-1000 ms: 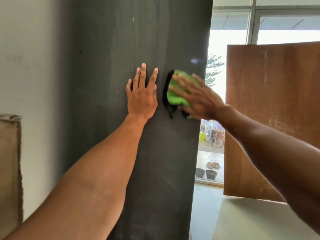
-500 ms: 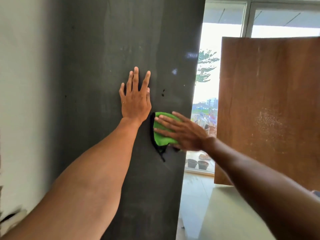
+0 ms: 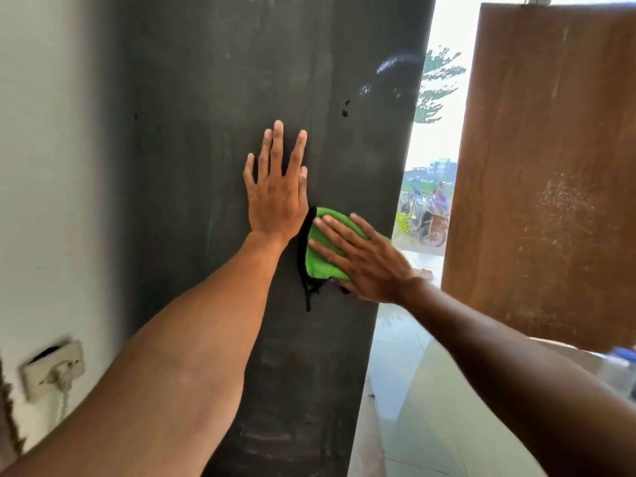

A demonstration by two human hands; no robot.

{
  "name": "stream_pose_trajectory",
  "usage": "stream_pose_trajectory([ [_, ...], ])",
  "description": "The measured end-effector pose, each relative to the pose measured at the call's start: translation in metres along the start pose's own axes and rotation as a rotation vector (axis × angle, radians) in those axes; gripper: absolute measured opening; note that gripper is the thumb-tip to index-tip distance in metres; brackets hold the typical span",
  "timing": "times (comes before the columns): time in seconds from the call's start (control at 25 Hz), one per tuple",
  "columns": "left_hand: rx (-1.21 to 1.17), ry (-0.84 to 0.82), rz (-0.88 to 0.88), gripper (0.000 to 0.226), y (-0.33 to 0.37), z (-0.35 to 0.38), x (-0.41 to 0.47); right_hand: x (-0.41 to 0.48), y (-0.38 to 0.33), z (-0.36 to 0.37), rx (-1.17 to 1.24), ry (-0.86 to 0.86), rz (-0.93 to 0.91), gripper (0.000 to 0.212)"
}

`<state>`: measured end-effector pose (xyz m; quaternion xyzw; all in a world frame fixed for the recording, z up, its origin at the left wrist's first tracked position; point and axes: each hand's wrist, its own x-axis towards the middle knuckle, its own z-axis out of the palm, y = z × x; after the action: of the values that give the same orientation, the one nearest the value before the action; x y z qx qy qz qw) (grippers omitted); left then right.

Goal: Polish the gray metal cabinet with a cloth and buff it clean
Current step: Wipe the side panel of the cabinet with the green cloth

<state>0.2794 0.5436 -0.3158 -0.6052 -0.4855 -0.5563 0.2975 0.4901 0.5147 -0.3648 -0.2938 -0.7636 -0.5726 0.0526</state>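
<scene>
The tall dark gray metal cabinet (image 3: 213, 98) fills the middle of the view, its side panel dusty and streaked. My left hand (image 3: 277, 197) rests flat on the panel with fingers straight and spread. Just to its lower right, my right hand (image 3: 364, 259) presses a green cloth with a black edge (image 3: 320, 263) against the panel with straight fingers. Part of the cloth is hidden under the palm. Two small dark spots mark the panel above the hands.
A white wall (image 3: 51, 166) with a socket and plug (image 3: 51, 370) lies to the left. A brown wooden board (image 3: 550, 166) stands to the right of the cabinet's edge. Between them a doorway shows a tiled floor (image 3: 413, 407) and parked motorbikes (image 3: 426, 215) outside.
My right hand has slid the green cloth down the panel from beside my left fingers to beside my wrist. My left hand stayed flat on the cabinet.
</scene>
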Motion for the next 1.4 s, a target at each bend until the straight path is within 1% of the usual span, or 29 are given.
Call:
stream_pose_trajectory([
  [0.04,0.016,-0.006,0.001,0.055,0.001,0.000,-0.007,-0.001,0.013,-0.001,-0.020,0.011,-0.064,0.072],
  [0.08,0.025,-0.012,0.007,0.055,0.000,-0.001,-0.011,0.001,0.027,-0.005,-0.041,0.026,-0.078,0.070],
  [0.12,0.021,-0.020,0.009,0.055,-0.002,-0.001,-0.015,0.006,0.040,-0.012,-0.052,0.042,-0.035,0.069],
  [0.2,0.028,-0.032,-0.004,0.055,-0.006,0.000,-0.027,0.012,0.048,-0.022,-0.007,0.068,0.160,0.068],
  [0.28,0.039,-0.027,0.000,0.054,-0.006,0.004,-0.045,0.005,0.020,-0.017,0.072,0.133,0.293,0.070],
  [0.32,0.039,-0.019,0.006,0.054,-0.006,0.007,-0.054,-0.004,-0.004,-0.008,0.099,0.157,0.306,0.071],
  [0.4,0.039,0.000,-0.003,0.054,-0.013,0.018,-0.081,-0.032,-0.059,0.017,0.136,0.151,0.253,0.075],
  [0.48,0.027,0.011,-0.031,0.055,-0.016,0.025,-0.108,-0.053,-0.092,0.032,0.102,0.090,0.168,0.078],
  [0.56,0.020,0.003,-0.057,0.055,-0.014,0.029,-0.127,-0.055,-0.089,0.036,0.078,0.050,0.066,0.077],
  [0.64,0.024,0.017,-0.041,0.054,-0.013,0.029,-0.133,-0.048,-0.068,0.028,0.047,0.049,0.008,0.074],
  [0.68,0.031,0.021,-0.038,0.053,-0.013,0.029,-0.133,-0.044,-0.058,0.024,0.044,0.043,0.019,0.074],
  [0.76,0.053,0.028,-0.044,0.052,-0.016,0.032,-0.137,-0.041,-0.057,0.024,0.061,0.054,0.122,0.073],
  [0.84,0.037,0.030,-0.048,0.052,-0.021,0.039,-0.154,-0.045,-0.080,0.028,0.096,0.085,0.230,0.072],
  [0.88,0.031,0.026,-0.045,0.052,-0.025,0.042,-0.166,-0.050,-0.093,0.034,0.104,0.096,0.237,0.072],
  [0.96,0.031,-0.002,-0.012,0.052,-0.033,0.047,-0.193,-0.064,-0.117,0.046,0.110,0.103,0.186,0.075],
  [1.08,0.028,-0.065,-0.004,0.054,-0.042,0.051,-0.227,-0.086,-0.156,0.066,0.077,0.048,0.072,0.079],
  [1.16,0.040,-0.080,-0.003,0.056,-0.040,0.050,-0.241,-0.096,-0.163,0.073,0.043,0.012,-0.035,0.079],
  [1.2,0.047,-0.077,0.000,0.056,-0.039,0.048,-0.243,-0.095,-0.160,0.071,0.041,0.022,-0.056,0.078],
  [1.24,0.044,-0.086,-0.004,0.056,-0.039,0.047,-0.242,-0.091,-0.157,0.068,0.058,0.042,-0.033,0.076],
  [1.32,0.035,-0.106,-0.002,0.054,-0.042,0.046,-0.247,-0.083,-0.156,0.061,0.133,0.110,0.146,0.072],
  [1.4,0.045,-0.119,0.012,0.054,-0.049,0.051,-0.267,-0.086,-0.177,0.067,0.204,0.172,0.313,0.072],
])
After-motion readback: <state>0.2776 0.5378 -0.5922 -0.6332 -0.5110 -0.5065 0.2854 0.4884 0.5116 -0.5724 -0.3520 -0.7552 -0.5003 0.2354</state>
